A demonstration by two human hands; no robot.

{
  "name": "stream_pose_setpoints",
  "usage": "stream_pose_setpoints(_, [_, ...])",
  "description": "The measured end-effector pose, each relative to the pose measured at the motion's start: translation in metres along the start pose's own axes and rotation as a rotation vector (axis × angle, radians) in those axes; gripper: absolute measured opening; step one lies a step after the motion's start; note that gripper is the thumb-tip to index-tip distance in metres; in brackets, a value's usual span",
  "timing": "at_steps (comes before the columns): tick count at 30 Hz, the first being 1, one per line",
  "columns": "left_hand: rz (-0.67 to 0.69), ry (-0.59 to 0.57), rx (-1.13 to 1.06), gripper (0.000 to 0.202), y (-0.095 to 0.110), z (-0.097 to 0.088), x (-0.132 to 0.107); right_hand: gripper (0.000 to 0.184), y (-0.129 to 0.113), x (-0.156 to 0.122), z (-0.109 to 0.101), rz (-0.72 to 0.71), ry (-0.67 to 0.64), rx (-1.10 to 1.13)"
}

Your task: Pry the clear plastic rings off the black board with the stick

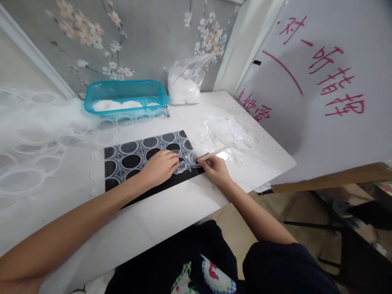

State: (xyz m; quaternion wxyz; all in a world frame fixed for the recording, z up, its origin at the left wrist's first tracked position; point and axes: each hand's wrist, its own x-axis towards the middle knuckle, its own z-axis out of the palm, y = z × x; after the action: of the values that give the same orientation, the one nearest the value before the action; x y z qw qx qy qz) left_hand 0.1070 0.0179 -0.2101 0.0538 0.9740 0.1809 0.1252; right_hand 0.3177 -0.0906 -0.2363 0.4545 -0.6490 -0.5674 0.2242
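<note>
A black rectangular board (pixel 165 184) lies on the white table, partly covered by a translucent plastic sheet (pixel 142 150) with rows of round cut-outs. My left hand (pixel 161 166) rests over the board, its fingers curled and pinching clear plastic at the sheet's right part. Close beside it, at the board's right edge, my right hand (pixel 217 169) grips a slim white stick (pixel 219 151) that points up and to the right. The fingertips of both hands partly hide the plastic between them, and its exact shape there is unclear.
Behind the board stands a blue plastic basket (pixel 127 87) with white round pieces inside. A zip bag (pixel 185 87) of white material leans by the wall. Clear plastic scraps (pixel 228 132) lie at right; more perforated sheets (pixel 27 163) spread left. A whiteboard (pixel 330 134) borders the table's right side.
</note>
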Motion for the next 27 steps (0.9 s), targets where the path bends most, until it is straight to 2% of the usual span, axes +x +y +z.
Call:
stream_pose_setpoints(6, [-0.097, -0.025, 0.008, 0.029, -0.007, 0.0, 0.009, 0.023, 0.0, 0.001, -0.001, 0.007, -0.008, 0.02])
stream_pose_setpoints(10, [-0.143, -0.044, -0.022, 0.021, -0.013, -0.001, 0.013, 0.022, -0.001, 0.0, -0.001, 0.014, -0.018, -0.028])
stream_pose_setpoints(15, [-0.339, 0.033, -0.056, 0.019, -0.04, -0.009, 0.006, 0.022, 0.0, 0.001, 0.0, 0.015, -0.004, -0.049])
stream_pose_setpoints(18, [-0.508, 0.114, -0.199, 0.019, -0.054, -0.017, 0.0, 0.022, -0.001, 0.001, -0.001, 0.027, -0.009, -0.05])
stream_pose_setpoints(20, [-0.536, 0.19, -0.322, 0.02, -0.051, -0.022, -0.003, 0.022, -0.001, 0.0, -0.001, 0.031, 0.003, -0.029])
stream_pose_setpoints(21, [-0.498, 0.207, -0.368, 0.02, -0.046, -0.024, -0.003, 0.022, -0.001, 0.0, -0.001, 0.027, 0.03, -0.009])
stream_pose_setpoints(23, [-0.339, 0.172, -0.425, 0.019, -0.027, -0.025, -0.003, 0.022, -0.002, -0.001, -0.001, 0.013, 0.119, 0.035])
stream_pose_setpoints(25, [-0.112, 0.083, -0.408, 0.018, -0.003, -0.021, -0.002, 0.021, -0.001, -0.001, -0.002, 0.009, 0.186, 0.06])
stream_pose_setpoints(27, [0.113, 0.031, -0.309, 0.019, 0.019, -0.01, -0.001, 0.02, -0.001, -0.001, -0.002, 0.011, 0.17, 0.069])
